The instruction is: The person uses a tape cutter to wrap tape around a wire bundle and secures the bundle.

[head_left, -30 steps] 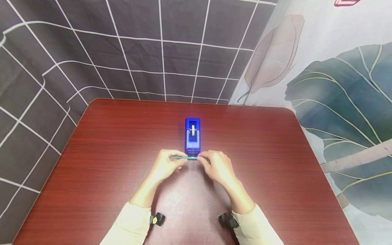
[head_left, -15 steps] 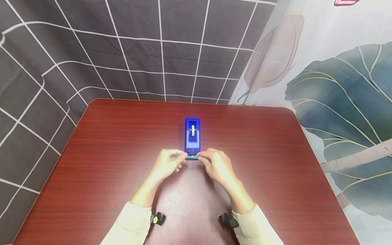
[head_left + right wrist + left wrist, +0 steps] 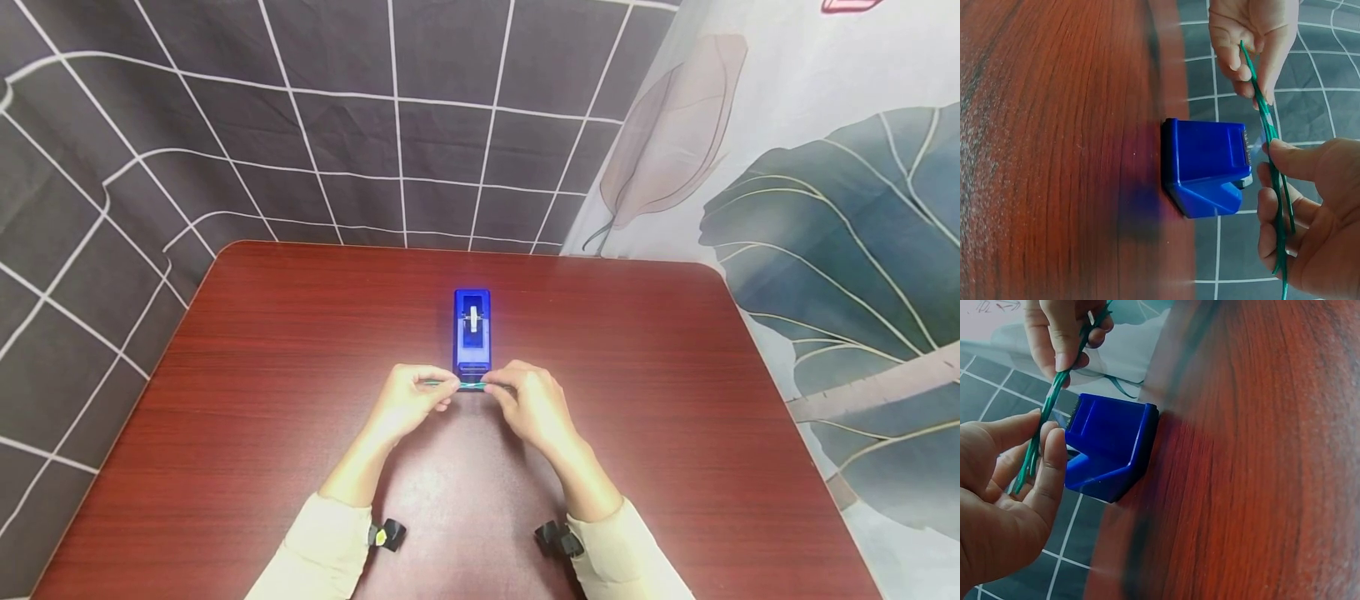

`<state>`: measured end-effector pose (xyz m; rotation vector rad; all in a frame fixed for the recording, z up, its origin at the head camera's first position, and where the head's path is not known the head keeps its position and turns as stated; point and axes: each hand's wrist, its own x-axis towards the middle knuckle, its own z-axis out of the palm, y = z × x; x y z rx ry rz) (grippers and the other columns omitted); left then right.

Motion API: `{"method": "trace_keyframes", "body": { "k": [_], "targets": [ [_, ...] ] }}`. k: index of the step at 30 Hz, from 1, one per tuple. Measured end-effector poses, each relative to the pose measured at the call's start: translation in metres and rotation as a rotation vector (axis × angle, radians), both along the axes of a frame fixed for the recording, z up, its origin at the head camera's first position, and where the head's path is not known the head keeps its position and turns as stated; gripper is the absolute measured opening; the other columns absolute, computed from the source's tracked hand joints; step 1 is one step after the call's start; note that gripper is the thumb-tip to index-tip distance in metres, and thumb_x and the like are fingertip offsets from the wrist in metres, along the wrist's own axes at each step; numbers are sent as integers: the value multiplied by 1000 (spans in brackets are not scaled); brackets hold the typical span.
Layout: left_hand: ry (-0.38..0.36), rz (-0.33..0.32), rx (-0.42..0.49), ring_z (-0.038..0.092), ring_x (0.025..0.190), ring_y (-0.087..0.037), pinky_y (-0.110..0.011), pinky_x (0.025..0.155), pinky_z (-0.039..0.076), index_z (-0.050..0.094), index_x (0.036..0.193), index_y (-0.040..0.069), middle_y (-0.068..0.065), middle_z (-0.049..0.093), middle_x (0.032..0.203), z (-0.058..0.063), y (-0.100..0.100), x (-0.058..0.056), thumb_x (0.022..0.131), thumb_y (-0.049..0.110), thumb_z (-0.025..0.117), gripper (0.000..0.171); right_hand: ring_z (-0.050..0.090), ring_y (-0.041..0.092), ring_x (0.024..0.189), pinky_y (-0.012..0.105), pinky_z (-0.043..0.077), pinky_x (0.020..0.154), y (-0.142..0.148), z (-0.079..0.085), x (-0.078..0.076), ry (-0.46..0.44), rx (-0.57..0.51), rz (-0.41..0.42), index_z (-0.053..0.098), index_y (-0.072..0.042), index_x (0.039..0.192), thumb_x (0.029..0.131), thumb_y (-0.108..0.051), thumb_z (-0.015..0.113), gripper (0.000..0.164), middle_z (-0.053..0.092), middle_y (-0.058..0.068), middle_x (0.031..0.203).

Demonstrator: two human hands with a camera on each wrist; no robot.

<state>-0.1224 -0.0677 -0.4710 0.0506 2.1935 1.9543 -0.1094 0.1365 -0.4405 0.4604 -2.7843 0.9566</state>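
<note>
A bundle of thin green strands (image 3: 472, 386) is stretched between the hands, just in front of a blue tape dispenser (image 3: 472, 357). The left hand (image 3: 405, 404) pinches one end of it between thumb and fingers; the right hand (image 3: 534, 404) pinches the other. Loose strand ends fan out past the right fingers in the right wrist view. Around the middle of the bundle (image 3: 1266, 120) shows a pale, shiny patch like clear tape. The serrated cutter (image 3: 1247, 145) of the dispenser faces the bundle, a small gap away. Whether tape still joins the two is hard to tell.
The dispenser stands on a reddish-brown wooden table (image 3: 315, 333), its tape roll (image 3: 472, 319) showing on top. A dark grid-patterned cloth (image 3: 337, 133) hangs behind the table, and a leaf-print curtain (image 3: 667, 167) is at the right.
Both hands and the bundle have shifted only very slightly in front of the dispenser. The grip on each end is kept, and the dispenser has not moved.
</note>
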Motion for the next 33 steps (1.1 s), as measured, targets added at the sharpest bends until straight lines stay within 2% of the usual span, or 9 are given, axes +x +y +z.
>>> {"method": "trace_keyframes", "body": {
  "k": [5,11,18,25,29,33],
  "targets": [
    [-2,-7,-2,73,76,-40,-30,65,61,74,102,-9,-27,73,92,0,1,-1,90,4,74,18,68,16,78,41,55,68,1,-1,-1,13,-17,3,81,-14,95,86,-11,80,9,73,-3,85],
    [-14,-3,-20,74,77,-39,-29,65,61,75,101,-8,-27,73,91,1,3,0,89,1,74,15,73,22,94,47,57,80,0,-2,-2,-46,32,-21,80,-14,100,94,-20,72,12,76,0,96],
    [4,-13,-41,74,79,-39,-43,69,61,76,101,-5,-23,75,90,2,4,0,88,2,76,15,72,22,87,47,57,74,-1,-1,-4,-97,119,-33,80,-17,94,96,-25,70,13,76,0,92],
    [15,-19,-83,74,78,-37,-42,62,59,76,102,-2,-21,75,87,4,5,0,88,6,78,17,72,22,82,44,56,75,0,-1,-5,-30,95,-23,80,-14,92,93,-21,74,10,74,0,85],
    [-8,-27,-76,74,77,-36,-43,65,61,75,105,-2,-22,75,88,5,6,0,89,10,77,20,72,21,79,42,56,74,1,-2,-6,15,75,2,80,-12,91,92,-18,75,8,74,1,83],
    [-28,-53,-67,74,76,-35,-40,68,62,74,107,-3,-20,75,90,3,6,-1,90,9,76,21,72,20,81,42,56,76,1,-2,-6,19,55,29,80,-12,90,92,-17,75,7,74,1,85]
  ]
}}
